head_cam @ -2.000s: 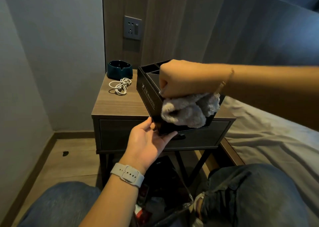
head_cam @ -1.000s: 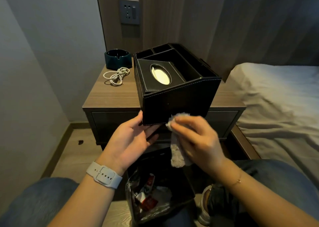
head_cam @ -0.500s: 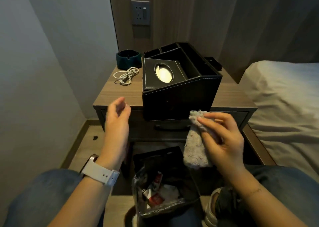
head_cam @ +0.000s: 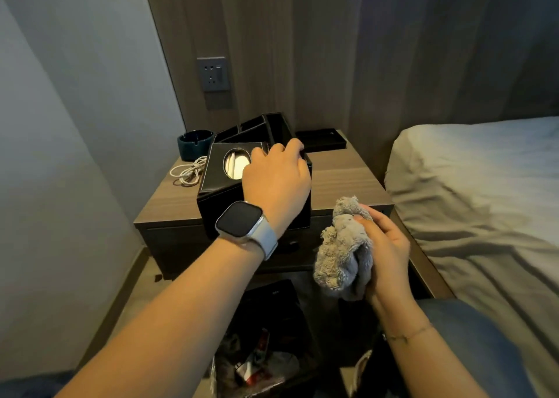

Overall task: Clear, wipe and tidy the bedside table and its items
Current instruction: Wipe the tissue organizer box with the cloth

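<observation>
A black leather organiser box (head_cam: 216, 183) with an oval tissue slot stands at the front of the wooden bedside table (head_cam: 341, 183). My left hand (head_cam: 276, 179) lies on top of the box, its fingers curled over the right upper edge. My right hand (head_cam: 384, 252) holds a bunched grey cloth (head_cam: 341, 252) in front of the table, below its front edge and clear of the box. A dark blue ashtray (head_cam: 193, 143) and a coiled white cable (head_cam: 187, 172) sit at the table's left rear. A flat black tray (head_cam: 320, 139) lies at the right rear.
A lined bin (head_cam: 263, 364) with wrappers stands on the floor between my knees. The bed (head_cam: 478, 204) runs along the right. A wall socket (head_cam: 213, 74) is on the wood panel behind the table. A grey wall closes in on the left.
The box went from held and wiped in the air to standing on the table. My left hand let go of it, then reached onto its top. My right hand drew back with the cloth.
</observation>
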Demonstrator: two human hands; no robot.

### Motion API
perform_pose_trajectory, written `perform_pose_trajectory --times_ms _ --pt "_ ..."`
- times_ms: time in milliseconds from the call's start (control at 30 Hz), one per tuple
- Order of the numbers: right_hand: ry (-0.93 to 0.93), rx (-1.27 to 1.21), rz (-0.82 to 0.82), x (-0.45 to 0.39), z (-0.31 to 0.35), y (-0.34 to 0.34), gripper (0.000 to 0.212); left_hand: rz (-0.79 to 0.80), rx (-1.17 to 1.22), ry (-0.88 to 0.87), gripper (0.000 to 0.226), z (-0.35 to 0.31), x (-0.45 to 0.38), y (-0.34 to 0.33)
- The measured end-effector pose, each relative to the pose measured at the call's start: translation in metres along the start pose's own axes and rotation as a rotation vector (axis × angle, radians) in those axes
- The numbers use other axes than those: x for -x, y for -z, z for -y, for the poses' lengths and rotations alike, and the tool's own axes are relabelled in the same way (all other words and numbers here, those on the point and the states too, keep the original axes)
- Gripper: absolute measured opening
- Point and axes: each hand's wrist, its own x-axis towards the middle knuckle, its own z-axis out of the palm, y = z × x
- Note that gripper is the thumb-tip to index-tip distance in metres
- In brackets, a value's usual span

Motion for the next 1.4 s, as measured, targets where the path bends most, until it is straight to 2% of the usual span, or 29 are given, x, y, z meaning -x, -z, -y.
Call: perform_pose_trajectory --times_ms 133,267,400,500,667,800,900,967,1100,1233,1300,1400 --pt "-0.047 0.007 0.028 -0.003 0.004 0.004 0.016 -0.101 0.159 -0.046 0.026 0.009 0.004 -0.002" --pt "-0.068 0.032 0.061 -0.005 0.0 0.004 0.016 -0.074 0.256 -0.18 0.031 0.03 0.012 0.013" --pt "-0.045 0.098 0.082 -0.005 -0.006 -0.001 0.016 -0.04 0.349 -0.291 0.032 0.078 0.024 0.036" --pt "-0.049 0.129 0.108 -0.002 -0.012 -0.008 0.017 0.032 0.36 -0.238 0.029 0.113 0.028 0.054" --pt "0.013 0.178 0.134 0.001 -0.016 -0.02 0.018 0.141 0.263 -0.027 0.029 0.129 0.019 0.073" --pt "0.15 0.177 0.1 -0.024 -0.005 -0.04 0.019 0.232 0.244 -0.072 0.036 0.116 0.0 0.081" --pt "0.264 0.151 0.023 -0.063 0.007 -0.059 0.023 0.449 0.181 0.072 0.047 0.111 -0.027 0.073" --pt "0.306 0.177 -0.037 -0.094 0.01 -0.073 0.026 0.548 0.094 0.069 0.04 0.107 -0.037 0.067" --pt "0.278 0.196 0.005 -0.128 -0.004 -0.109 0.033 0.517 0.1 -0.024 0.031 0.108 -0.039 0.06" --pt "0.464 0.215 -0.128 -0.09 -0.025 -0.129 0.032 0.489 0.149 -0.07 0.028 0.119 -0.033 0.055" --pt "0.575 0.222 -0.09 -0.058 -0.038 -0.132 0.035 0.466 0.156 -0.086 0.028 0.12 -0.032 0.054" --pt "0.653 0.271 0.055 -0.005 -0.067 -0.131 0.037 0.467 0.167 -0.069 0.026 0.118 -0.036 0.055"
